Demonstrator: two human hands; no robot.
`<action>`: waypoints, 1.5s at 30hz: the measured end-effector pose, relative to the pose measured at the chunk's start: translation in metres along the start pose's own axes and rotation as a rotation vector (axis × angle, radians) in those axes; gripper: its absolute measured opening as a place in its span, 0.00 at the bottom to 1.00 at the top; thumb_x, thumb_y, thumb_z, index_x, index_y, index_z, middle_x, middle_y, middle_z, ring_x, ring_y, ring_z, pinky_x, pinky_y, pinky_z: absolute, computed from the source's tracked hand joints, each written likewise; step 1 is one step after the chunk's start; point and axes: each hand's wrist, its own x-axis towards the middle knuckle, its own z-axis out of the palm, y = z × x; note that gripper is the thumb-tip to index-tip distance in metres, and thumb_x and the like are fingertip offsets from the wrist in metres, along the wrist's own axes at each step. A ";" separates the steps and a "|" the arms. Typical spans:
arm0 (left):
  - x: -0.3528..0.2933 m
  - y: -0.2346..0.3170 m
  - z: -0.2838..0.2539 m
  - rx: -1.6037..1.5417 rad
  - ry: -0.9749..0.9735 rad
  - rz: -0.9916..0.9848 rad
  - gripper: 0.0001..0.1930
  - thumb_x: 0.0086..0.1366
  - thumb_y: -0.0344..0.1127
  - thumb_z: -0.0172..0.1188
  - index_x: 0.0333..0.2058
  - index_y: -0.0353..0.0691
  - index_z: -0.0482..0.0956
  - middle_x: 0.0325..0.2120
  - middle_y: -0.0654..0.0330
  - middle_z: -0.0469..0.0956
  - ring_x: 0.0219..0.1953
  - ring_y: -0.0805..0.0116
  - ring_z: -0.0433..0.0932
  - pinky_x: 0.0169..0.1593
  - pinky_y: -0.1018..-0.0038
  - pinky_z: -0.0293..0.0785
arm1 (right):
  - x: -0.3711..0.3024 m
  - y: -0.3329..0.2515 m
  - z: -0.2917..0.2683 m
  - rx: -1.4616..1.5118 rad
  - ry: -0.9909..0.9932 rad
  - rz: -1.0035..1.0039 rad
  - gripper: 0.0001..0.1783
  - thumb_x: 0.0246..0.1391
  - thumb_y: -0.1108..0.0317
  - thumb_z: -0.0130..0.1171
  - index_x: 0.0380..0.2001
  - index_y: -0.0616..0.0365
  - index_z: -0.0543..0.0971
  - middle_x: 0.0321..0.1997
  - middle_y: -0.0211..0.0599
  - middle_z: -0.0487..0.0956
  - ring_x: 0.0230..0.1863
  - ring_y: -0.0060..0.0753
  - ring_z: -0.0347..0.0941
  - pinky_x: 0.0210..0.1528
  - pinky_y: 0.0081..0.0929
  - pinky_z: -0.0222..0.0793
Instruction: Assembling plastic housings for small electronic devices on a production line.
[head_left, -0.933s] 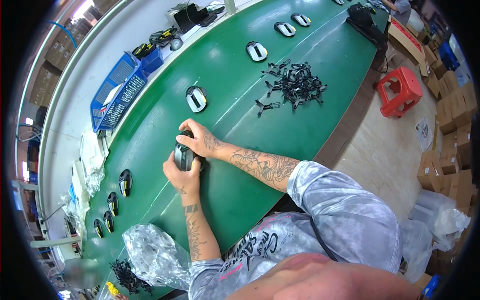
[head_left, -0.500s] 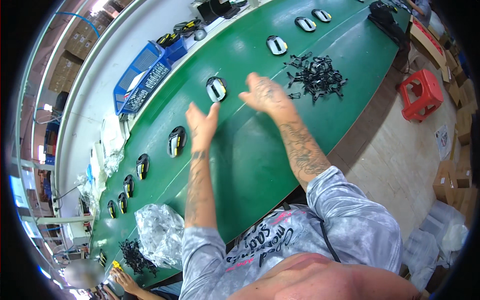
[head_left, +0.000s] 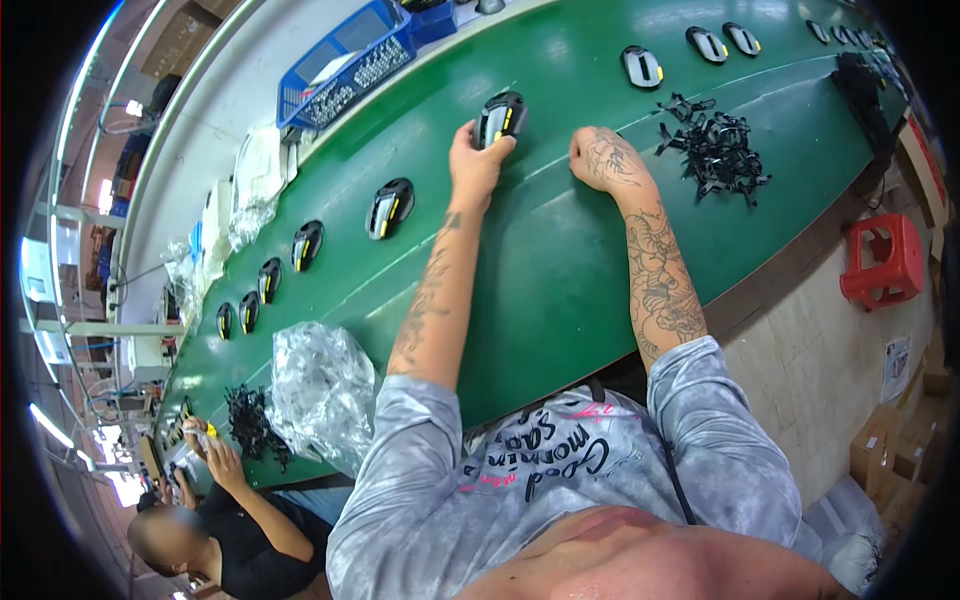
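Note:
My left hand (head_left: 475, 168) grips an oval black-and-grey housing (head_left: 499, 120) with a yellow strip, its thumb over the near end. To the right, my right hand (head_left: 608, 160) is closed above the green table, fingers curled inward. Whatever it may hold is hidden by the hand. Beyond it lies a heap of small black plastic brackets (head_left: 715, 150). Another such oval housing (head_left: 390, 208) rests left of my left hand, and a paler oval housing (head_left: 641, 68) lies on the far right side.
The green table (head_left: 540, 270) curves across the view, with several more housings in a row. A clear plastic bag (head_left: 320, 385) and a second bracket heap (head_left: 252, 425) lie left, near a seated co-worker (head_left: 255, 545). A blue basket (head_left: 345, 65) stands behind; a red stool (head_left: 882, 262) stands right.
My left hand has closed on the housing that it was reaching toward. My right hand's fingers have gone from outstretched to curled. The whole view has shifted.

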 end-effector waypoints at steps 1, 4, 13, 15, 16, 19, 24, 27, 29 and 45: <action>-0.021 0.012 -0.003 -0.243 -0.079 -0.100 0.36 0.55 0.26 0.70 0.63 0.31 0.67 0.48 0.57 0.77 0.47 0.63 0.79 0.50 0.66 0.78 | -0.003 0.004 0.001 0.049 -0.037 -0.082 0.17 0.58 0.65 0.58 0.50 0.57 0.81 0.51 0.53 0.83 0.58 0.54 0.77 0.60 0.43 0.73; -0.089 0.037 -0.028 -0.609 -0.180 -0.221 0.42 0.56 0.16 0.66 0.69 0.36 0.59 0.55 0.49 0.74 0.57 0.55 0.78 0.56 0.53 0.82 | -0.011 0.000 0.019 0.110 0.143 -0.232 0.21 0.53 0.59 0.68 0.49 0.54 0.80 0.48 0.52 0.83 0.56 0.55 0.78 0.59 0.43 0.74; -0.124 -0.001 -0.064 -0.830 -0.150 -0.177 0.43 0.55 0.13 0.64 0.69 0.30 0.57 0.64 0.46 0.66 0.63 0.50 0.74 0.62 0.47 0.79 | -0.006 -0.015 0.017 -0.028 -0.012 -0.210 0.25 0.54 0.59 0.70 0.55 0.51 0.80 0.46 0.46 0.85 0.51 0.47 0.81 0.55 0.40 0.75; -0.124 -0.003 -0.062 -0.940 -0.195 -0.177 0.37 0.61 0.13 0.57 0.69 0.30 0.58 0.64 0.47 0.66 0.63 0.47 0.74 0.63 0.43 0.78 | -0.001 -0.011 0.020 -0.012 -0.047 -0.227 0.22 0.56 0.60 0.68 0.53 0.53 0.81 0.43 0.46 0.85 0.49 0.47 0.82 0.54 0.40 0.76; -0.124 -0.004 -0.063 -0.944 -0.179 -0.180 0.37 0.61 0.13 0.57 0.69 0.30 0.58 0.64 0.47 0.66 0.63 0.47 0.74 0.63 0.43 0.78 | -0.001 -0.015 0.022 -0.010 0.003 -0.244 0.19 0.58 0.61 0.66 0.52 0.54 0.81 0.42 0.46 0.85 0.48 0.46 0.82 0.53 0.40 0.76; -0.127 -0.004 -0.062 -0.867 -0.118 -0.161 0.32 0.67 0.13 0.48 0.69 0.29 0.57 0.64 0.44 0.66 0.63 0.44 0.73 0.62 0.43 0.78 | -0.005 -0.034 0.023 0.159 0.100 -0.224 0.16 0.63 0.60 0.62 0.49 0.57 0.82 0.43 0.45 0.86 0.47 0.47 0.82 0.52 0.38 0.76; -0.122 -0.004 -0.066 -0.891 -0.081 -0.231 0.31 0.67 0.13 0.48 0.69 0.27 0.56 0.61 0.40 0.69 0.62 0.44 0.74 0.62 0.45 0.79 | -0.017 -0.064 0.029 1.006 -0.053 -0.425 0.16 0.68 0.61 0.59 0.46 0.63 0.83 0.32 0.28 0.81 0.31 0.21 0.73 0.38 0.22 0.71; -0.120 -0.009 -0.061 -0.932 -0.137 -0.224 0.32 0.66 0.13 0.50 0.69 0.28 0.58 0.59 0.46 0.73 0.59 0.52 0.78 0.62 0.49 0.79 | -0.024 -0.074 0.051 1.142 -0.188 -0.651 0.11 0.65 0.68 0.63 0.44 0.66 0.83 0.35 0.26 0.80 0.34 0.16 0.72 0.40 0.18 0.70; -0.121 -0.011 -0.059 -0.916 -0.115 -0.225 0.32 0.65 0.13 0.50 0.68 0.28 0.58 0.59 0.47 0.73 0.59 0.53 0.78 0.62 0.50 0.79 | -0.029 -0.081 0.064 1.032 -0.148 -0.526 0.10 0.61 0.68 0.67 0.39 0.66 0.84 0.36 0.28 0.82 0.35 0.19 0.76 0.41 0.21 0.73; -0.122 -0.010 -0.063 -0.905 -0.131 -0.200 0.30 0.69 0.16 0.53 0.68 0.24 0.57 0.58 0.45 0.74 0.55 0.56 0.80 0.59 0.53 0.82 | -0.025 -0.083 0.054 0.509 0.102 -0.351 0.15 0.58 0.61 0.69 0.31 0.65 0.84 0.33 0.36 0.82 0.36 0.27 0.78 0.38 0.28 0.74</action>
